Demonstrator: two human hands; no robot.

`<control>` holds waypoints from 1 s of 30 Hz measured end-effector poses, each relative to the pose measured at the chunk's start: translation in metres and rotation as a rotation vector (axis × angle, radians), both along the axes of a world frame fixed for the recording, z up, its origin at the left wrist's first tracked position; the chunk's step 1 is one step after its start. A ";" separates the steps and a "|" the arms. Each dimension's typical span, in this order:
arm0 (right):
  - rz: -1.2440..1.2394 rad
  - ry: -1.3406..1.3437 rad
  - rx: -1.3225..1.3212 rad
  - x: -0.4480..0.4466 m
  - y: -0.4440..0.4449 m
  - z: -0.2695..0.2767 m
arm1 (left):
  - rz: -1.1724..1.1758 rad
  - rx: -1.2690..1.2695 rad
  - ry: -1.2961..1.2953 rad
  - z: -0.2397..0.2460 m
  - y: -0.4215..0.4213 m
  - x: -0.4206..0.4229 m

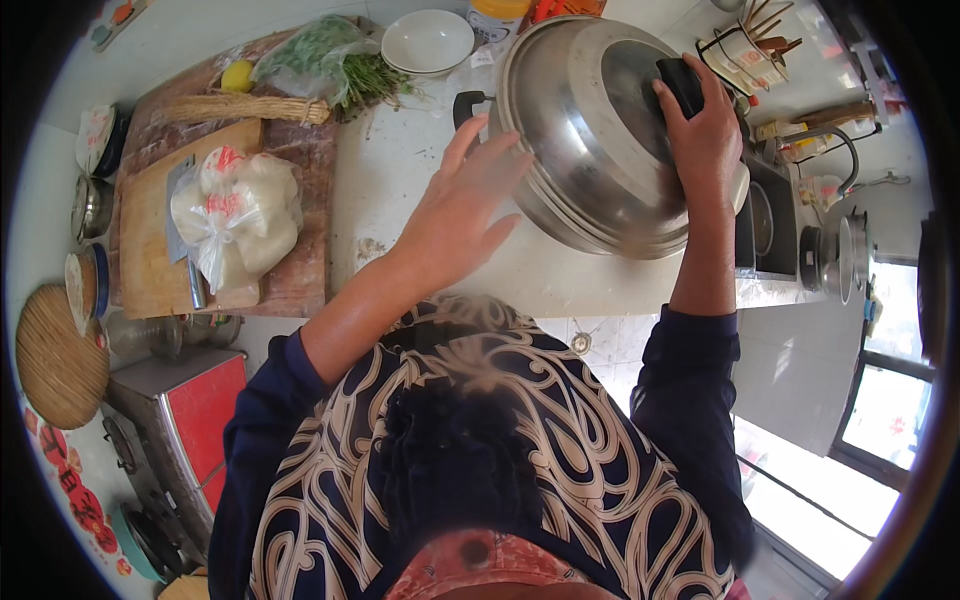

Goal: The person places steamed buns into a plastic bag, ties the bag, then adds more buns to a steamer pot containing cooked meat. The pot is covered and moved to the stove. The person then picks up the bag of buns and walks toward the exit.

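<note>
A domed stainless-steel lid (555, 112) with a dark glass centre covers a wide steel pot (551, 225) on the white counter. My right hand (705, 142) is closed around the lid's black handle (679, 86). From the pot's left side a black side handle (468, 105) sticks out, partly behind my fingers. My left hand (465, 202) is spread beside the lid's left rim with nothing in it. Its fingertips look slightly blurred, and I cannot tell whether they touch the metal.
On a wooden board (300, 225) at the left lie a cutting board (142, 255), a knife (180, 195) and a tied plastic bag (236, 217) of pale rounded food. Farther back are bagged greens (330, 60), a lemon (238, 76) and white bowls (427, 41). A sink (765, 217) lies right.
</note>
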State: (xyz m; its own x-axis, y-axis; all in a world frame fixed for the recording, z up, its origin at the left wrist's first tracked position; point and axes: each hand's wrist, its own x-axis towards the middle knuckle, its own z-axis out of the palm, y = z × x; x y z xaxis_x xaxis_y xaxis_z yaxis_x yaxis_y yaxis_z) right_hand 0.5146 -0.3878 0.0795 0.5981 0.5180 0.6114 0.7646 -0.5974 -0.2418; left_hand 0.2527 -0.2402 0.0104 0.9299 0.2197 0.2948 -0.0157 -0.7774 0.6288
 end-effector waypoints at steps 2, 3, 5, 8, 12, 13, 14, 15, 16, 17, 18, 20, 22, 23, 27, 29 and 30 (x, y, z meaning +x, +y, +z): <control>0.001 0.022 0.001 -0.001 -0.001 0.001 | -0.001 -0.013 0.002 0.000 0.000 0.000; 0.007 0.032 0.006 -0.001 -0.001 0.001 | -0.001 -0.024 0.004 0.000 0.000 0.000; 0.017 0.044 0.010 0.000 -0.002 0.001 | 0.000 -0.043 0.004 0.000 0.001 -0.001; 0.024 0.047 0.001 0.001 -0.002 0.002 | -0.002 -0.061 -0.005 0.000 0.002 -0.001; 0.033 0.031 0.003 0.002 -0.001 0.000 | -0.001 -0.060 -0.047 -0.002 0.004 0.000; 0.038 0.025 0.011 0.002 -0.001 -0.001 | 0.001 -0.061 -0.058 -0.003 0.004 0.001; 0.038 0.014 0.013 0.001 -0.001 -0.002 | 0.002 -0.089 -0.060 -0.003 0.004 0.001; 0.039 0.003 0.016 0.000 -0.002 -0.002 | 0.005 -0.117 -0.058 -0.003 0.003 0.001; 0.034 -0.003 0.017 0.000 -0.002 -0.003 | 0.006 -0.142 -0.049 -0.003 0.002 0.002; 0.040 -0.001 0.025 -0.001 -0.003 -0.003 | 0.010 -0.132 -0.056 -0.002 0.002 0.002; 0.042 0.006 0.029 -0.002 -0.003 -0.003 | 0.013 -0.121 -0.058 -0.002 0.002 0.002; 0.024 -0.003 0.037 -0.003 -0.002 -0.003 | 0.015 -0.075 -0.064 -0.001 0.002 0.002; 0.031 0.018 0.029 -0.004 -0.002 -0.002 | 0.010 -0.006 -0.073 0.000 0.004 0.002; 0.019 0.047 0.020 -0.005 -0.003 -0.001 | 0.004 -0.010 -0.076 0.001 0.004 0.002; 0.116 0.146 0.080 0.000 -0.019 0.002 | -0.011 -0.018 -0.079 0.001 0.008 0.001; 0.160 0.327 0.240 0.009 -0.035 -0.001 | -0.010 -0.011 -0.094 0.000 0.010 0.001; 0.183 0.349 0.329 0.016 -0.043 -0.005 | -0.004 -0.018 -0.103 -0.001 0.011 0.001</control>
State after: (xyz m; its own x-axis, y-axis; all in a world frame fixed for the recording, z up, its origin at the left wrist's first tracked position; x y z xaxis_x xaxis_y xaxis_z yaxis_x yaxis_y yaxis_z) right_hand 0.5303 -0.4313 0.0744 0.7132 0.4472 0.5398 0.6897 -0.3101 -0.6544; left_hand 0.2538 -0.2289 0.0094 0.8959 0.2224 0.3847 -0.0837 -0.7658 0.6376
